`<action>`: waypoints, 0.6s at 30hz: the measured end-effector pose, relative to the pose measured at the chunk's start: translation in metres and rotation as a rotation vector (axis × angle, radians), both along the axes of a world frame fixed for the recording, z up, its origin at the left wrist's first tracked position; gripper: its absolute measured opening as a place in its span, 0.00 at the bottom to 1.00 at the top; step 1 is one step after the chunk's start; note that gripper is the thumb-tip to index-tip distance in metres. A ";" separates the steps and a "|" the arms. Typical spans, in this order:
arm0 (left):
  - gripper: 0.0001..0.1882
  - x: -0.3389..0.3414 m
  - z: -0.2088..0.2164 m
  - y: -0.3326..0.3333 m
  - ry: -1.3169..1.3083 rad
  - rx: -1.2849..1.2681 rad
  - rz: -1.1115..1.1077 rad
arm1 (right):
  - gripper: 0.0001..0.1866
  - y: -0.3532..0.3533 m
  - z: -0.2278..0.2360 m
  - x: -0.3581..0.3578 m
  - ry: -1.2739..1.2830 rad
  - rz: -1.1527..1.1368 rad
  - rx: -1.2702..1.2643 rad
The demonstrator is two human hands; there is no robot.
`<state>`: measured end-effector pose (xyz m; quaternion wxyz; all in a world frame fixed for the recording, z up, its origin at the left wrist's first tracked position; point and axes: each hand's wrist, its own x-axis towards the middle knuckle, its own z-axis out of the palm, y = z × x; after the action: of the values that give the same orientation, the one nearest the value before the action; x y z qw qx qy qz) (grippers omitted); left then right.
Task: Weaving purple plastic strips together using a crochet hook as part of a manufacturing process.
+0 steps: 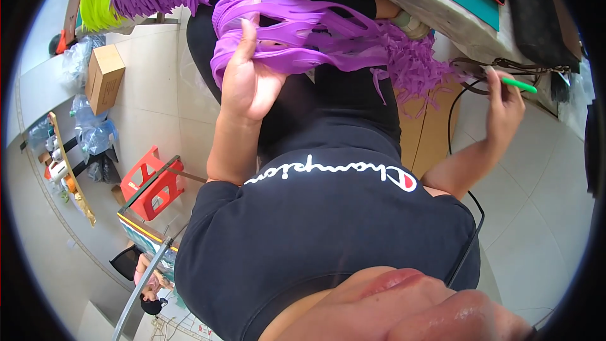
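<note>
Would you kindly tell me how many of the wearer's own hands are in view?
2: the left hand, gripping purple strips at upper centre, its fingers partly hidden, and the right hand, holding a slim green tool at right.

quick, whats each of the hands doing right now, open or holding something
Left hand: holding the purple strips, fingers partly hidden.
Right hand: closed on a slim green tool.
</note>
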<state>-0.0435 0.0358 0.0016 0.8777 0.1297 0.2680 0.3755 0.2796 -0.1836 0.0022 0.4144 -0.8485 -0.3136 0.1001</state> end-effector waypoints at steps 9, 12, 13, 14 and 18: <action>0.44 0.019 -0.004 -0.031 0.318 0.278 -0.068 | 0.09 0.114 -0.040 -0.144 0.875 0.469 0.645; 0.46 0.023 -0.006 -0.038 0.358 0.354 -0.031 | 0.10 0.123 -0.045 -0.157 0.905 0.485 0.678; 0.46 0.023 -0.011 -0.040 0.384 0.404 -0.018 | 0.10 0.125 -0.046 -0.159 0.898 0.493 0.684; 0.46 0.024 -0.012 -0.041 0.410 0.454 -0.006 | 0.10 0.126 -0.046 -0.161 0.892 0.500 0.691; 0.46 0.026 -0.012 -0.041 0.426 0.445 -0.016 | 0.09 0.124 -0.047 -0.162 0.872 0.486 0.698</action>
<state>-0.0175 -0.0050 -0.0107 0.7547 0.3968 0.3563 0.3822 0.1175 -0.0592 -0.0448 0.7236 -0.4475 -0.3142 0.4213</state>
